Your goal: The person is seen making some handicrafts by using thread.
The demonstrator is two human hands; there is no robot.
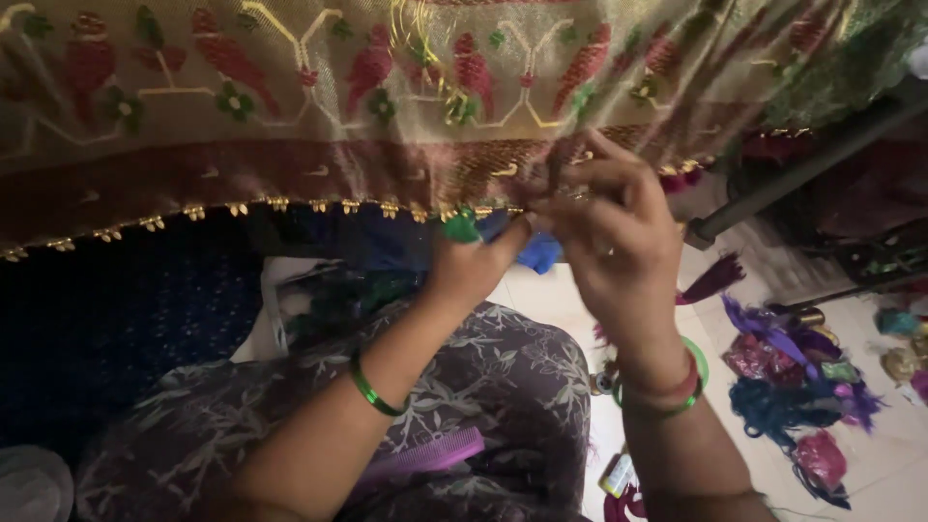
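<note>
Hands at the cloth's lower edge

Both the left hand (pixel 471 259) and right hand (pixel 611 227) meet under the hanging cloth (pixel 290 97); thread bundles (pixel 793 387) lie on the floor, right; a comb (pixel 425 456) rests on the lap

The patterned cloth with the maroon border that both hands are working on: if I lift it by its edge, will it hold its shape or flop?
Probably floppy: the patterned cloth sags and folds where it hangs. Likely light, since it looks thin and light shows through it. The left hand and right hand pinch its maroon border; the gold beads there may snag.
</note>
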